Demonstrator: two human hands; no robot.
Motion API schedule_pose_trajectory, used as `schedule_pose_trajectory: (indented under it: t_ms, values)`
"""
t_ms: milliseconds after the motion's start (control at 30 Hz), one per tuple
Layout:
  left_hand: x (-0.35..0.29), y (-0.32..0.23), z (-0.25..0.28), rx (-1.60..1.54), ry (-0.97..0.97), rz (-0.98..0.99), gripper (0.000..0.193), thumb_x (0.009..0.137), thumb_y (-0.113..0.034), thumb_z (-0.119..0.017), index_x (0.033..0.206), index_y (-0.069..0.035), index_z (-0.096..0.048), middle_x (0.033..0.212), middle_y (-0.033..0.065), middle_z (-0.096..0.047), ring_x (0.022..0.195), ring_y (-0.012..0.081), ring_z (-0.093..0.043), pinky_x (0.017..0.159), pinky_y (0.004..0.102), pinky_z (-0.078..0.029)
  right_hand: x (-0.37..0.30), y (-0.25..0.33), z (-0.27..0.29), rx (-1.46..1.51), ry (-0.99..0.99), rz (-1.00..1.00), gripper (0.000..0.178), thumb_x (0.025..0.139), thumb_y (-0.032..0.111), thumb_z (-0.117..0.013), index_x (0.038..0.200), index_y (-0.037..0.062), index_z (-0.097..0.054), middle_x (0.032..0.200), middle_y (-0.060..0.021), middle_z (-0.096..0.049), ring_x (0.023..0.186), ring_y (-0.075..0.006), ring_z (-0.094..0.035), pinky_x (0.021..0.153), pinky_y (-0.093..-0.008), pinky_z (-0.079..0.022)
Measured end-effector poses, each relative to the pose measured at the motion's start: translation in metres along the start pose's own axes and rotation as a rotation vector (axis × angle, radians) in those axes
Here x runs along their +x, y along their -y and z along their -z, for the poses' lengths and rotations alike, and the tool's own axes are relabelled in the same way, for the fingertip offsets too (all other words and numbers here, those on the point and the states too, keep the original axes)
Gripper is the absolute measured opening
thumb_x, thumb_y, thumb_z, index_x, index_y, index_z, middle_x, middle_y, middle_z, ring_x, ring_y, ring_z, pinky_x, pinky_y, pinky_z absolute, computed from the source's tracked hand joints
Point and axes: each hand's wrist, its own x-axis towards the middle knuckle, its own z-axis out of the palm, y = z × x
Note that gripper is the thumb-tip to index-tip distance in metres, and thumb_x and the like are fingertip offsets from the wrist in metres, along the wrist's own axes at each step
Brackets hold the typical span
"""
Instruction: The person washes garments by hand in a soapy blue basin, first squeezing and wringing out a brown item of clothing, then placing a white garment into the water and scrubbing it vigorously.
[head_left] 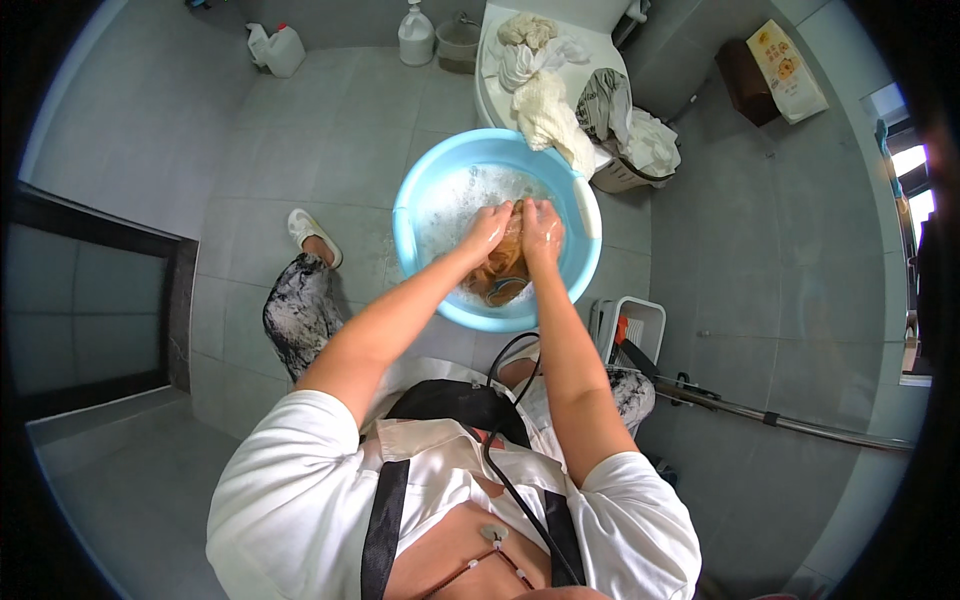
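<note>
White shirt (285, 480) fabric is covering the shoulders nearest the camera. The left forearm (408, 306) is slanting inward, the left hand (486, 229) curling its fingers onto brown cloth (508, 257), which is lying bunched in soapy water (478, 187) in a blue basin (404, 232). The right forearm (562, 330) is pointing nearly straight ahead, the right hand (543, 234) clamping its fingers on the cloth's other side. Far right, a yellow-and-white package (785, 70) is showing orange pictures and printed characters.

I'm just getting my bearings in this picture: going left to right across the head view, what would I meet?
Left shoe → pump bottle → left hand → right hand → white bin → yellow packet.
</note>
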Motion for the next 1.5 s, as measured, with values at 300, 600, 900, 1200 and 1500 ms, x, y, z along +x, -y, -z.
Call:
schedule_pose_trajectory:
  t_ms: [300,600,900,1200,1500]
  values:
    - [0.010,0.007,0.079,0.633,-0.198,-0.182,0.018,0.079,-0.021,-0.057,0.076,-0.003,-0.055,0.071,0.0118,-0.055,0.068,0.0229,-0.054,0.066,0.0336,-0.042,0.031,-0.035,0.044,0.850,0.339,-0.370,0.024,0.086,0.023,-0.050,0.101,0.0062,-0.056,0.095,-0.0043,-0.057,0.091,-0.0141,-0.051,0.075,-0.0277,-0.041]
    - [-0.037,-0.047,0.045,0.903,0.183,-0.567,0.086,0.064,0.001,-0.062,0.136,-0.019,-0.020,0.144,0.0112,-0.006,0.121,0.0333,-0.035,0.098,0.0379,-0.036,-0.002,0.005,0.051,1.052,0.682,-0.317,0.020,0.084,0.002,-0.046,0.103,0.0020,-0.052,0.099,-0.0063,-0.055,0.089,-0.0158,-0.055,0.078,-0.0267,-0.046]
    - [-0.034,-0.066,0.063,1.039,0.277,-0.375,0.029,0.066,-0.012,-0.066,0.093,-0.005,-0.060,0.093,0.0156,-0.060,0.089,0.0325,-0.056,0.076,0.0402,-0.045,0.011,-0.010,0.068,0.969,0.148,-0.230,0.027,0.076,-0.008,-0.040,0.090,0.0010,-0.062,0.089,-0.0078,-0.060,0.081,-0.0168,-0.057,0.073,-0.0258,-0.046]
    - [-0.032,-0.064,0.085,0.574,0.249,-0.240,0.018,0.068,-0.004,-0.066,0.079,-0.002,-0.053,0.076,0.0090,-0.058,0.067,0.0169,-0.056,0.060,0.0281,-0.045,0.011,-0.007,0.070,0.787,0.165,-0.078,0.029,0.077,-0.002,-0.050,0.105,0.0000,-0.058,0.096,-0.0088,-0.060,0.084,-0.0147,-0.056,0.076,-0.0250,-0.044]
    - [-0.044,-0.101,0.053,0.028,0.268,-0.465,0.017,0.071,0.000,-0.062,0.084,-0.004,-0.051,0.077,-0.0005,-0.052,0.072,0.0073,-0.048,0.066,0.0216,-0.042,-0.035,0.057,0.061,0.138,0.362,0.351,0.064,0.065,0.021,-0.073,0.121,0.0052,-0.047,0.107,-0.0136,-0.059,0.099,-0.0240,-0.056,0.085,-0.0320,-0.043]
